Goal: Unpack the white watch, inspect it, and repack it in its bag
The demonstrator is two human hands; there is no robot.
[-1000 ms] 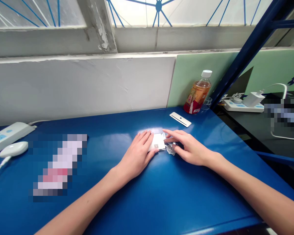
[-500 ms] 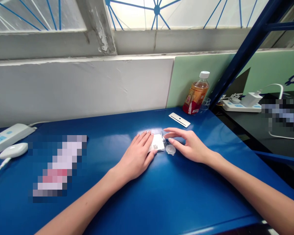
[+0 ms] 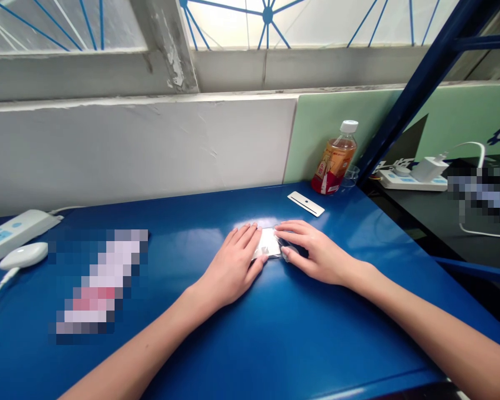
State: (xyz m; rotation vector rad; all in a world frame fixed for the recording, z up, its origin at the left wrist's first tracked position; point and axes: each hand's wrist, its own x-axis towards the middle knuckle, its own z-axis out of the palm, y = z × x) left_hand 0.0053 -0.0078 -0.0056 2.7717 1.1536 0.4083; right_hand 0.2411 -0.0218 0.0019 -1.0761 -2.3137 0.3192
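Reaching up from the lower left, the left forearm slants across the blue bench to the white packet, and the left hand lies palm-down over the packet's left side. From the lower right, the right forearm angles in, its right hand arched at the packet's right edge. The left hand is flat, grasping nothing, its fingers extended close together and its thumb along the packet's near edge. The right hand is half open, with curved fingers meeting the packet's right edge and thumb set apart; whether it pinches anything, I cannot tell. Well left of the packet, a long object is pixelated. The left fingers hide part of the packet; just right of it, the right thumb mostly covers a clear round piece.
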